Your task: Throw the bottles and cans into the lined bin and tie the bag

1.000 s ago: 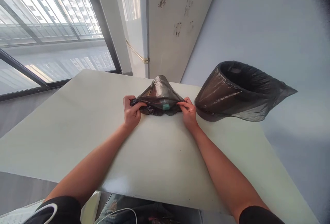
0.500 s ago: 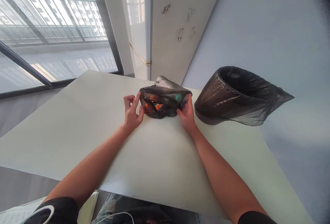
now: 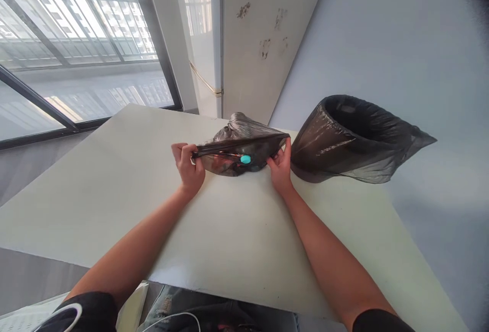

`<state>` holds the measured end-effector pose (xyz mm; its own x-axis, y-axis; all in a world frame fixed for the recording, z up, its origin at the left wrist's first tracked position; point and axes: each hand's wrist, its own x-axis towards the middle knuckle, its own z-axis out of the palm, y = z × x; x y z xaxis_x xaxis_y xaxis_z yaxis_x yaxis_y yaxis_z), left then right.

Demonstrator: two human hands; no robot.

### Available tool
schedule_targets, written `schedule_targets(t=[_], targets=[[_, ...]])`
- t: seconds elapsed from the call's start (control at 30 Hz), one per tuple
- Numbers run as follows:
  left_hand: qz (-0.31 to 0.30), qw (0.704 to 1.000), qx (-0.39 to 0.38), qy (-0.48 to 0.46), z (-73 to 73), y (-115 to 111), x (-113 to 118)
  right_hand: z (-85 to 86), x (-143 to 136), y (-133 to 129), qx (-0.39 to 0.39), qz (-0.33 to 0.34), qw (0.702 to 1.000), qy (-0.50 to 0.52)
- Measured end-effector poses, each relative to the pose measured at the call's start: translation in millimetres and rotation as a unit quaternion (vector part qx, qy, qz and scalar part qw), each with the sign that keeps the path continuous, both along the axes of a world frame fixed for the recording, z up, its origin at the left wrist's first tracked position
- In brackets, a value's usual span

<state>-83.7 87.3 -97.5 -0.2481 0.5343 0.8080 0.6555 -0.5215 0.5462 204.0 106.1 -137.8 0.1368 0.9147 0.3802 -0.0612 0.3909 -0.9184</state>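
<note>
A thin black plastic garbage bag (image 3: 260, 149) lies on the white table, its rim stretched sideways between my two hands. My left hand (image 3: 189, 168) is closed on the rim's left end. At the right end, my right hand (image 3: 281, 169) pinches the edge between thumb and fingers. Inside the bag show a turquoise rounded piece (image 3: 245, 159) and something orange, partly covered by the dark film; I cannot make out what they are. The back of the bag bunches up into a crumpled top.
Right of the bag stands a trash bin (image 3: 324, 138) lined with a black bag, its loose end hanging out to the right. The white table (image 3: 221, 235) runs beneath everything. A wall is at right, a cabinet and glass door behind.
My hands have moved apart, and the left one has closed on the bag's rim. The opening is now pulled wider and flatter, and the turquoise piece shows more plainly.
</note>
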Motion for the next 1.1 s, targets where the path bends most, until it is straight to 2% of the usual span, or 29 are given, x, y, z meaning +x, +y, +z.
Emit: schedule_targets(t=[0.1, 0.27, 0.37, 0.47, 0.63, 0.7, 0.77, 0.83, 0.9, 0.97, 1.1], targets=[[0.010, 1.000, 0.012, 0.001, 0.6, -1.0, -4.4, 1.7, 0.0, 0.9, -0.009, 0.002, 1.000, 0.015], [-0.041, 0.995, -0.008, 0.086, -7.8, -0.6, -7.4, 5.0, -0.5, 1.5, -0.009, 0.006, 1.000, 0.028], [-0.047, 0.993, -0.026, 0.108, -10.7, 3.7, -7.0, 3.6, 0.4, 2.3, -0.005, -0.006, 1.000, 0.009], [-0.039, 0.993, -0.052, 0.093, -9.2, 7.5, -4.4, -1.8, 3.1, 4.7, -0.011, -0.020, 1.000, 0.012], [-0.083, 0.988, -0.072, 0.107, -3.9, 6.0, 0.7, -12.3, 10.4, 8.8, -0.053, -0.067, 0.996, -0.007], [-0.083, 0.987, -0.072, 0.115, -2.4, 3.5, 0.6, -11.8, 10.8, 6.6, -0.051, -0.074, 0.996, -0.029], [-0.079, 0.985, -0.057, 0.145, -0.9, -0.1, 0.3, -7.1, 8.6, 1.7, -0.026, -0.055, 0.997, -0.038], [-0.129, 0.969, -0.030, 0.209, 0.9, -4.9, 2.3, 0.0, 4.8, -4.0, 0.009, -0.021, 0.999, -0.045], [-0.213, 0.936, -0.024, 0.279, 3.1, -10.0, 8.0, 6.6, 1.8, -8.2, 0.037, -0.005, 0.997, -0.061], [-0.256, 0.913, -0.046, 0.315, 5.6, -13.8, 15.5, 10.9, 1.0, -9.9, 0.049, -0.024, 0.995, -0.085], [-0.199, 0.926, -0.100, 0.304, 9.1, -13.0, 21.6, 12.7, 5.4, -11.3, 0.027, -0.119, 0.985, -0.126]])
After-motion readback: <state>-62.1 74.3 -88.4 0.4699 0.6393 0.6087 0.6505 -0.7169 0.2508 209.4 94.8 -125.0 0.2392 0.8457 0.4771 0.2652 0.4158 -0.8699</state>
